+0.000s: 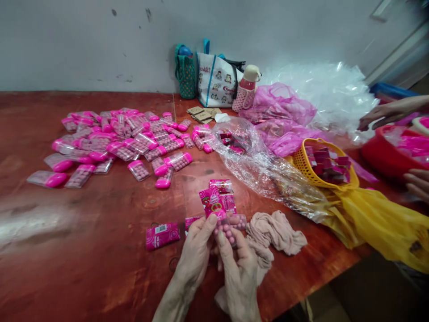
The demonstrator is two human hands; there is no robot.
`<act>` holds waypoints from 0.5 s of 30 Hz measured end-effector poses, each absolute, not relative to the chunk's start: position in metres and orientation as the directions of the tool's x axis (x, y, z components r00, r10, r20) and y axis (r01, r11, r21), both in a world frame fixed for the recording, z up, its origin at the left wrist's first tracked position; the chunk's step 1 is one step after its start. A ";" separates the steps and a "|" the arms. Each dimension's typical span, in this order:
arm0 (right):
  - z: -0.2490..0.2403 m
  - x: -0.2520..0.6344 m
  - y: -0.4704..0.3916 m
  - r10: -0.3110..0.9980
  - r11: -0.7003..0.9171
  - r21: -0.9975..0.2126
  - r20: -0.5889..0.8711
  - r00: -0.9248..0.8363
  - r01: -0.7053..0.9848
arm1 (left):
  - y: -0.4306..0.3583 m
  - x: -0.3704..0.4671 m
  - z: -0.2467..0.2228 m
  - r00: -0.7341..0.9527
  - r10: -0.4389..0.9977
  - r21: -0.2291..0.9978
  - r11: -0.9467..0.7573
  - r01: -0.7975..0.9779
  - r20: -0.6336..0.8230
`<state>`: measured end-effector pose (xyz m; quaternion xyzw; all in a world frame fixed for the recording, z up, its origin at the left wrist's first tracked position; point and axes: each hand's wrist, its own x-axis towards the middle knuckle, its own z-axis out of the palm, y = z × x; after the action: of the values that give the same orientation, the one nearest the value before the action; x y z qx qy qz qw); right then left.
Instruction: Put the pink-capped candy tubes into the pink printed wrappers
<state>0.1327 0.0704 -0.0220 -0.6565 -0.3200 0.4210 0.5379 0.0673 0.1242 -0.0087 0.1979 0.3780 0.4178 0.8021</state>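
Observation:
Both my hands meet near the table's front edge around one small clear pack of pink balls with a printed pink sleeve at its upper end. My left hand pinches the sleeve's lower part with its thumb. The thumb of my right hand presses on the clear lower part. Behind them lie more printed sleeves, and another with a barcode rests to the left. A crumpled beige cloth is right of my hands.
Many pink-capped packs are heaped at the back left. A yellow basket of pink sleeves, clear plastic and a yellow bag lie right. Another person's hands are by a red bowl. Bags and bottles stand behind.

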 end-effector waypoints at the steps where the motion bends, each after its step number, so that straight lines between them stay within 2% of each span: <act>1: -0.022 0.132 0.070 0.877 -0.217 -0.975 -0.211 0.432 -0.035 | 0.125 0.066 -0.010 0.367 0.819 0.629 0.574 -0.524 -0.442; 9: -0.010 0.129 0.077 0.909 -0.201 -0.956 -0.263 0.324 -0.212 | 0.126 0.063 -0.012 0.390 0.805 0.653 0.591 -0.474 -0.447; 15: -0.009 0.132 0.076 0.881 -0.168 -0.978 -0.205 0.426 -0.123 | 0.122 0.073 -0.011 0.352 0.825 0.670 0.565 -0.482 -0.442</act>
<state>0.1322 0.0762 -0.0094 -0.6239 -0.3038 0.4411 0.5691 0.0726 0.1225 -0.0115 0.2183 0.3925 0.4119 0.7928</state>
